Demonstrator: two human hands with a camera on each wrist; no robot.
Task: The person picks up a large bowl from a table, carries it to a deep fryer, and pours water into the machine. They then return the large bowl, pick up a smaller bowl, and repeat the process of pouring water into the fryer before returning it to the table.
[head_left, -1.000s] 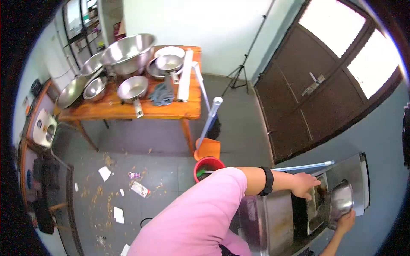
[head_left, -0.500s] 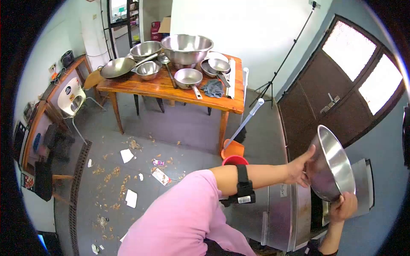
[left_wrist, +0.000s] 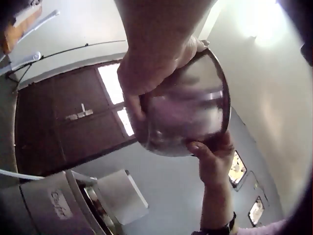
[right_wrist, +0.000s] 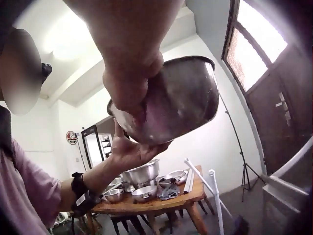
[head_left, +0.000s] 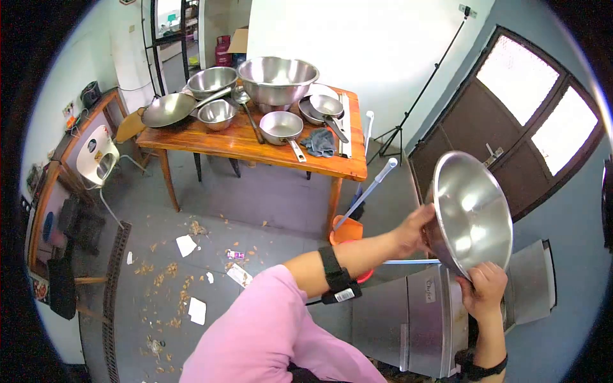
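A stainless steel mixing bowl (head_left: 476,210) is held up at the right of the head view, tilted on its side with its hollow facing me. My left hand (head_left: 416,231) holds its left side, the thumb near the rim. My right hand (head_left: 485,288) grips the lower rim. From the left wrist view I see the shiny outside of the bowl (left_wrist: 186,110), with the right hand (left_wrist: 215,164) at its far edge. In the right wrist view the left hand (right_wrist: 134,152) lies under the bowl, its thumb pointing up. No contents show inside the bowl.
Below the bowl stands a steel appliance (head_left: 408,319) with a raised lid (head_left: 533,287). Across the room, a wooden table (head_left: 255,150) bears pans, bowls and a grey cloth (head_left: 319,142). Crumbs and paper scraps (head_left: 198,311) litter the floor. An orange dustpan (head_left: 347,230) stands by the table.
The left hand has left the appliance's open top and taken hold of the bowl. Both hands have lifted the bowl up and left, turning its hollow toward me.
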